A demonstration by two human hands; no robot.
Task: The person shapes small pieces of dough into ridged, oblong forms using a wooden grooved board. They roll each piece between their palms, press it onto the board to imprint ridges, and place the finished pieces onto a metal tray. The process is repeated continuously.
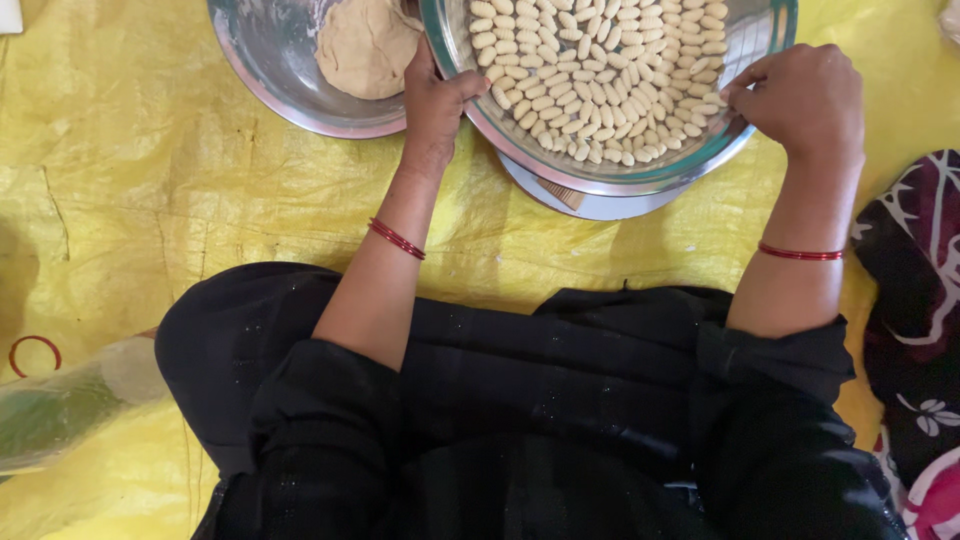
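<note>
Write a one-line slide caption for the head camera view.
Both hands, left hand and right hand, grip the rim of a steel tray of small dough pieces on a yellow sheet.

Landmark: glass bowl (700, 160), clear with a greenish rim. Inside it, small dough pieces (600, 75), pale cream. Left of bowl: steel dish (270, 80), silver-grey, holding a dough lump (365, 45), tan-beige. Under bowl: sheet (150, 170), bright yellow. Below bowl: red bangles (397, 239) on both wrists; garment (520, 420), black. Right of bowl: cloth (915, 250), dark maroon-black with white and pink floral print.
</note>
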